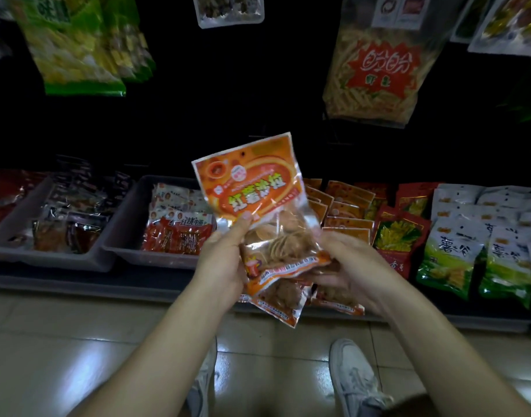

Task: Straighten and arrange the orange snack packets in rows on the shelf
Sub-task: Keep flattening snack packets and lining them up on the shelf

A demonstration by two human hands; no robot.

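The dark shelf point(77, 281) spans mid-frame, with dark open space above it. Shelved orange packets point(345, 206) lie in rows right of centre. At centre, the left hand point(225, 260) pinches a raised orange packet point(252, 188), thumb on its front. The right hand point(351, 272) curls round a lower bundle point(276, 296) overhanging the shelf's front edge.

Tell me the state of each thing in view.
Top orange foil snack packet: upright, held off the shelf.
Left hand: grips that packet, thumb on front.
Right hand: holds lower orange packets.
Orange packets on the shelf: lying in overlapping rows.
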